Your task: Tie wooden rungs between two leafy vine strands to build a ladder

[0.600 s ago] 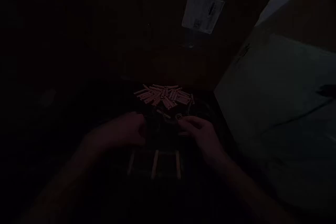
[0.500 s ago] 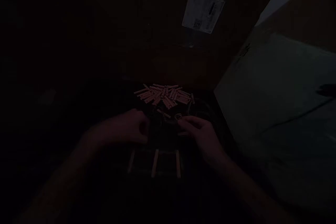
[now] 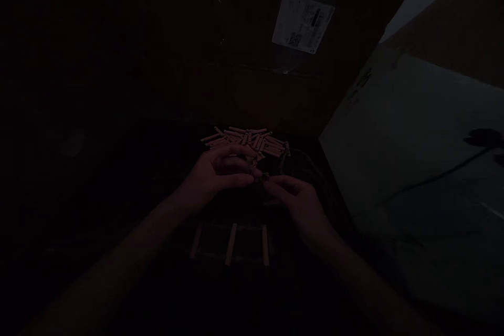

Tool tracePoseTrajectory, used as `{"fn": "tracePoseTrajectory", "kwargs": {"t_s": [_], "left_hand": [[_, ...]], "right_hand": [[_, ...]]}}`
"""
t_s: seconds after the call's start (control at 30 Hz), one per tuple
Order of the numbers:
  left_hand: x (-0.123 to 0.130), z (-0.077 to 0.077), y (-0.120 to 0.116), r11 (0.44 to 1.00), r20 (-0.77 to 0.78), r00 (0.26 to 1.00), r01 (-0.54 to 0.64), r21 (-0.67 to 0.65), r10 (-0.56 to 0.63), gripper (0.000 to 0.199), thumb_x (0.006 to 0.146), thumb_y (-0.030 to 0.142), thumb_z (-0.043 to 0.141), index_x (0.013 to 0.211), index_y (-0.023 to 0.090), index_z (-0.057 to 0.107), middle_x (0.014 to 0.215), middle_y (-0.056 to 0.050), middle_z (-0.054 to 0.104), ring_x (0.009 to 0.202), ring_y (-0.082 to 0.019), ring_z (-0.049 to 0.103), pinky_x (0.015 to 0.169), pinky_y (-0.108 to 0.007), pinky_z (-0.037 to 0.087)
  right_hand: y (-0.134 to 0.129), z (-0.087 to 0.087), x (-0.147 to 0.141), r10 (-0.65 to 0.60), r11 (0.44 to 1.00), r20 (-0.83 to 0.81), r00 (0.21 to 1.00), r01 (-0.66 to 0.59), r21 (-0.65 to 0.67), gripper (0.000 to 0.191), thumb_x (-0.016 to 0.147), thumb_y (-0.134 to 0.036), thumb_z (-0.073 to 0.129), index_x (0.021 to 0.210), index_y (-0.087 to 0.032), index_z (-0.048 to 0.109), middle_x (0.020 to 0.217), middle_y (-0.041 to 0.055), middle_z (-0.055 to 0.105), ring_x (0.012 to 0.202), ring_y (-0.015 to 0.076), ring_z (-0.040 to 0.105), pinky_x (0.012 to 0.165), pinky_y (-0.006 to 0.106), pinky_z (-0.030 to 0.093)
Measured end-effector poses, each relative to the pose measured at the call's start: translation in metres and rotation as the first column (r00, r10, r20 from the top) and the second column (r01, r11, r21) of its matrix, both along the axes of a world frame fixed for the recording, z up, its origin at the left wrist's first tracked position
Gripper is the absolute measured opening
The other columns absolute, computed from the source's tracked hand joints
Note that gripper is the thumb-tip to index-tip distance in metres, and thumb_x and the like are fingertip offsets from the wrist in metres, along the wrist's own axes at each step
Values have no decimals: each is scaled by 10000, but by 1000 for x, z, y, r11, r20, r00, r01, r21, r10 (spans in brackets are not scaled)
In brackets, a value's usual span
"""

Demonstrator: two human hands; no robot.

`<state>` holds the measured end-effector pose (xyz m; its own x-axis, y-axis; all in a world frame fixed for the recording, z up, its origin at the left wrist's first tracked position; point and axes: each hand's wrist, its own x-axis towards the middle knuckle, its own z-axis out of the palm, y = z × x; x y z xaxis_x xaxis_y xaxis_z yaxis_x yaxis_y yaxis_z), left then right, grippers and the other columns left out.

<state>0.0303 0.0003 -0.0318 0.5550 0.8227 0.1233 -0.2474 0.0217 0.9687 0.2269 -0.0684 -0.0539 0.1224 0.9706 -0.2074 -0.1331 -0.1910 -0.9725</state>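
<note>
The picture is very dark. My left hand [image 3: 212, 172] reaches inward, its thumb and fingertips meeting around a thin cord [image 3: 265, 176]. My right hand [image 3: 303, 199] pinches the same cord beside it, so the fingertips of both hands nearly touch. Just behind them lies a pile of small wooden sticks [image 3: 252, 136], some with holes near their ends; my left fingers hide its front. Nearer to me, three sticks lie spaced apart like rungs, the middle stick [image 3: 231, 244] among them, with faint cord lines joining their ends.
A dark brown upright surface with a printed white label [image 3: 303, 22] rises behind the pile. On the right leans a pale panel [image 3: 394, 131] with dark painted marks. More cord [image 3: 282, 164] trails at the right of the pile.
My left hand has opened out from a fist and moved right to the cord at my right fingertips. My right hand has stayed almost in place.
</note>
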Motion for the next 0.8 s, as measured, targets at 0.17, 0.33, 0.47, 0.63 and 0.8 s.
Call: {"fn": "tracePoseTrajectory", "kwargs": {"t_s": [0.17, 0.33, 0.47, 0.63, 0.8], "left_hand": [[4, -4, -1, 1000, -19, 1000, 15, -17, -15, 375, 784, 140, 878, 1089, 194, 665, 917, -11, 820, 916, -144, 782, 822, -180, 600], [8, -4, -4, 996, 3, 1000, -26, -87, 26, 371, 770, 118, 878, 1027, 198, 623, 902, 3, 819, 891, -143, 783, 779, -174, 597], [10, -6, -6, 991, 14, 999, -43, -128, 45, 377, 754, 138, 891, 1020, 192, 630, 909, -7, 818, 876, -160, 784, 781, -196, 600], [11, -12, -3, 988, 12, 1000, -22, -155, 25, 405, 751, 155, 895, 1056, 194, 631, 913, -17, 816, 847, -158, 782, 755, -192, 597], [11, -11, -4, 990, -30, 999, -43, -135, 39, 394, 750, 148, 892, 1034, 190, 623, 906, -13, 813, 837, -145, 777, 727, -173, 583]], "right_hand": [[0, 0, -1, -4, 1000, 2, 1000, 4, 8, 323, 674, -466, 888, 849, -203, 818, 913, 47, 773, 853, 184, 684, 714, 280, 549], [1, -2, 0, -24, 999, 9, 1000, 24, 25, 308, 676, -442, 885, 846, -197, 811, 894, 41, 768, 838, 179, 678, 731, 286, 540], [1, -2, 1, -11, 999, 9, 1000, 11, 38, 316, 691, -456, 875, 855, -195, 807, 911, 40, 768, 844, 182, 677, 755, 301, 544], [0, 0, 0, -27, 999, 10, 1000, 26, 43, 304, 687, -439, 879, 841, -189, 804, 878, 41, 768, 833, 184, 683, 726, 289, 540], [-1, -2, 0, -26, 996, 35, 999, 23, 82, 280, 716, -430, 866, 855, -195, 803, 870, 33, 768, 825, 172, 679, 743, 285, 524]]}}
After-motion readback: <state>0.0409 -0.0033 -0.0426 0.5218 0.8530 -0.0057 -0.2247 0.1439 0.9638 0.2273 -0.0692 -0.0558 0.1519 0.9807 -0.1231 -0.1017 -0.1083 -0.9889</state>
